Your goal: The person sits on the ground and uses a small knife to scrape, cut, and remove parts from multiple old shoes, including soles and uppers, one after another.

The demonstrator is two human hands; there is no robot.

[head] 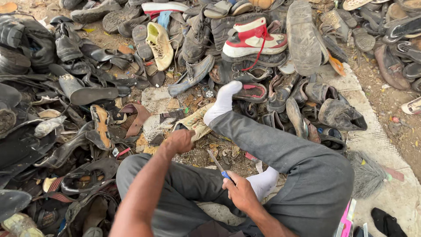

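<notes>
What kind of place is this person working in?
Probably an outdoor spot for repairing or salvaging old shoes. A heap of worn shoes and loose soles covers bare dirt ground, and the right hand holds a blue-handled blade.

A large heap of worn shoes and loose soles is spread over the dirt ground. A red and white high-top sneaker (252, 38) with red laces is seen lying on its side near the top of the heap, and a yellowish shoe (160, 44) is turned sole-side in to its left. Black soles (92, 93) and sandal parts are piled at the left. A dark scuffed shoe (341, 116) is set at the right, near a pale woven mat (372, 140). A grey brush (366, 173) is laid on that mat, and a pink object (347, 219) is partly cut off at the bottom edge.
</notes>
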